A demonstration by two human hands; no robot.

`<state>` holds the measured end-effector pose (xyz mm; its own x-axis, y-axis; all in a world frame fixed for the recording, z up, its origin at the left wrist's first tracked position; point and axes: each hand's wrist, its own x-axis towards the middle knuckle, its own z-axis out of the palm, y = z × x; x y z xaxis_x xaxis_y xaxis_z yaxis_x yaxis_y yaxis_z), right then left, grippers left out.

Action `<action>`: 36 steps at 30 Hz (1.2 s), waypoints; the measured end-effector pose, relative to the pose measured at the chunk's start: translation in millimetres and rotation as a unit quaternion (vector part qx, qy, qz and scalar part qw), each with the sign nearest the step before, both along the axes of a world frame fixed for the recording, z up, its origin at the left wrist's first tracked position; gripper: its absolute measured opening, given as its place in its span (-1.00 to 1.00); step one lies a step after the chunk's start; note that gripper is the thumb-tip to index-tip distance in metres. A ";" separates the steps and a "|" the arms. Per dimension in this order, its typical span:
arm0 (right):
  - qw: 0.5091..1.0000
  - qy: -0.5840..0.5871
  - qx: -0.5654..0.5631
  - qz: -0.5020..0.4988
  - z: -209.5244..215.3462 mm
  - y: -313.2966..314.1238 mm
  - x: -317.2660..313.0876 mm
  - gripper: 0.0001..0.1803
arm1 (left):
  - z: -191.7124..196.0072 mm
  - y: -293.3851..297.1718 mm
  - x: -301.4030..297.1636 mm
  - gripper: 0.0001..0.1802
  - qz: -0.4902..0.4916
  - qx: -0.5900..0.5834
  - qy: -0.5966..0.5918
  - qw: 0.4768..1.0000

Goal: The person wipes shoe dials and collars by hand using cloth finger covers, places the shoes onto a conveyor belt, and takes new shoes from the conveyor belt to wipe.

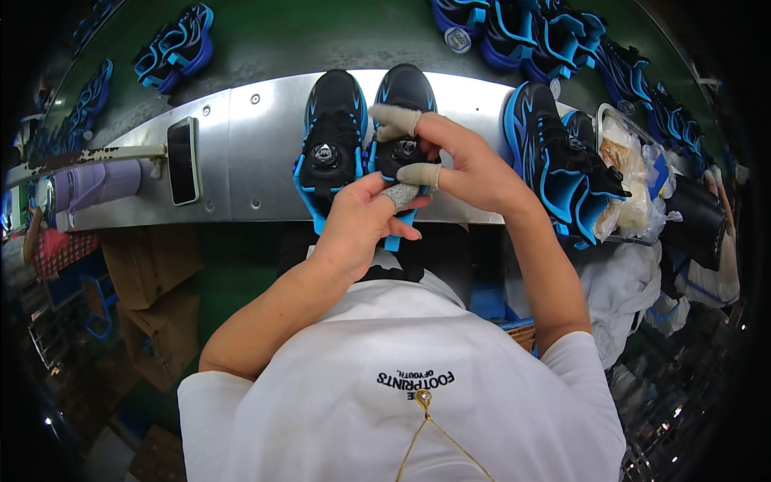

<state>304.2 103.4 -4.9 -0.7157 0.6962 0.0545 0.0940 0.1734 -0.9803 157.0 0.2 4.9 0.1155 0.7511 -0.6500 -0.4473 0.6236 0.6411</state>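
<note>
Two black shoes with blue trim and round dial closures lie side by side on a metal shelf, toes pointing away from me. My right hand, with cloth sleeves on two fingertips, rests on the right shoe at its dial. My left hand, one fingertip also wrapped, grips the near heel end of that shoe below the right hand. The left shoe is untouched.
A dark phone lies on the shelf at left beside a purple bottle. More black-and-blue shoes stand at right and on the green belt behind. A tray with plastic bags sits far right; cardboard boxes lie below left.
</note>
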 end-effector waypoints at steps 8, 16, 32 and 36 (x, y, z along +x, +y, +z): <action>0.999 0.000 -0.014 -0.032 -3.1 1.8 -0.8 -0.54 | 7.9 0.7 1.7 -0.72 0.031 -0.006 -0.019 0.999; 0.993 -0.058 0.092 -0.054 -5.6 -1.0 -1.8 -0.42 | 5.8 0.3 1.5 -0.72 0.038 -0.018 -0.021 0.999; 0.986 -0.071 0.140 -0.063 -14.6 -10.8 -2.1 -0.50 | 3.2 -1.5 1.4 -0.75 0.038 -0.006 -0.029 0.999; 0.988 -0.087 0.101 -0.075 -6.8 -9.1 -3.2 -0.44 | 4.0 -1.5 2.1 -0.75 0.046 -0.002 -0.033 0.998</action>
<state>300.9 94.3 -11.7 -0.6157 0.7829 0.0893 0.2971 0.3357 -0.8939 159.1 -1.3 9.0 0.0891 0.7583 -0.6458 -0.5436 0.5803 0.6064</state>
